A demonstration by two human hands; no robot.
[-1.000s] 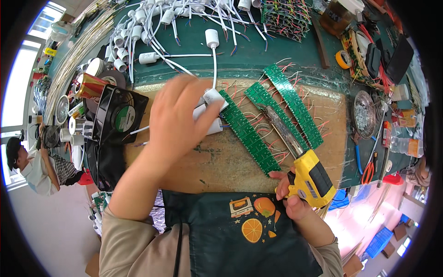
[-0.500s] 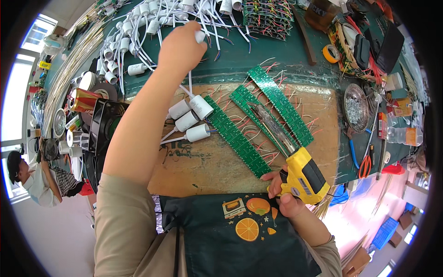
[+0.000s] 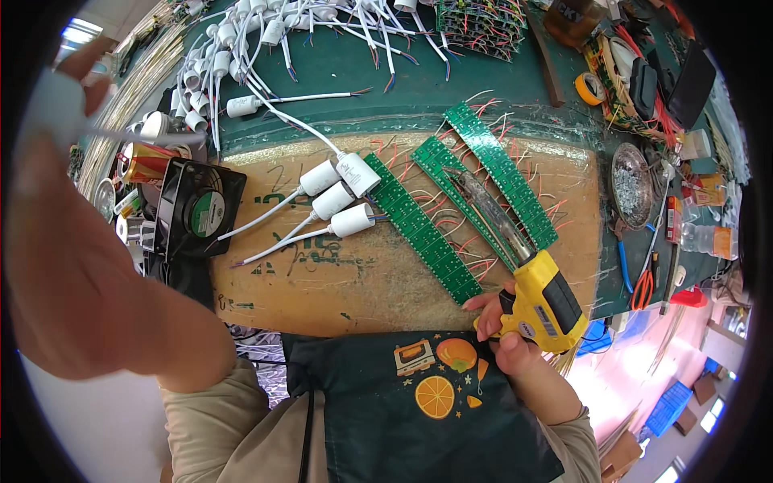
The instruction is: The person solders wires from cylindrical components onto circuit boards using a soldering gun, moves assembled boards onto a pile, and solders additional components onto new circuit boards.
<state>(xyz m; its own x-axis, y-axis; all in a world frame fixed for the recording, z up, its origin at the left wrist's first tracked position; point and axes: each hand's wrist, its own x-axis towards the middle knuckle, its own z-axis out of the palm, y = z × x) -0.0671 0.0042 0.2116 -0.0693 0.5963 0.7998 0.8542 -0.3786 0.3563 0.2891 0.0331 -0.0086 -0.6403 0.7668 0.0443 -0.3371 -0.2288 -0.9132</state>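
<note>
A: Left hand (image 3: 76,266), pose?
B: Far left of frame, near the camera, blurred. Forearm enters from lower left; fingers point upward. Grip pinches a white socket (image 3: 56,105), upper left; a white lead runs rightward from it.
A: Right hand (image 3: 513,342)?
B: Lower right of centre, forearm slanting up and leftward from the lower edge. Grip wrapped about the handle of a yellow pistol-shaped tool (image 3: 551,310). Metal barrel slopes to upper left, across the middle one of three green circuit boards (image 3: 423,229).
A: Remaining items?
B: Four white lamp holders (image 3: 352,220) grouped left of centre on a brown work board (image 3: 346,290), beside the leftmost circuit board. Black fan (image 3: 205,209) further left. Green desk (image 3: 330,76) visible above.
</note>
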